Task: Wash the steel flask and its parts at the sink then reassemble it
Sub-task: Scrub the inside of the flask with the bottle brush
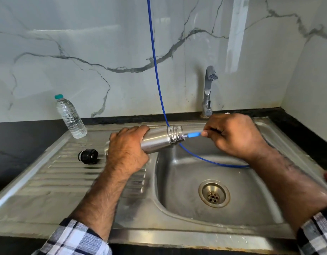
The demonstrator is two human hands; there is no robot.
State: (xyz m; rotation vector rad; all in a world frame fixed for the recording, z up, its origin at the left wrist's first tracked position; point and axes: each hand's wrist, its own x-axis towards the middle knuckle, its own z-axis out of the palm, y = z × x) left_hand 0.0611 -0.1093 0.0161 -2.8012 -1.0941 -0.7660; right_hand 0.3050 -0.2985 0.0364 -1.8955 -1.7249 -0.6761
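Left grip (127, 150) is clasping the steel flask (157, 142); right grip (234, 135), at 3 o'clock, is pinching the blue hose tip (194, 134).

Steel flask (156, 141): uncapped, horizontal over sink edge, threaded mouth facing right. Black cap (88, 156): lying on drainboard, left.

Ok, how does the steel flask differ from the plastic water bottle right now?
The steel flask is opaque metal, uncapped and held on its side over the sink by the left hand. The plastic bottle is clear, capped green and stands untouched on the drainboard. Both are narrow-necked drink bottles.
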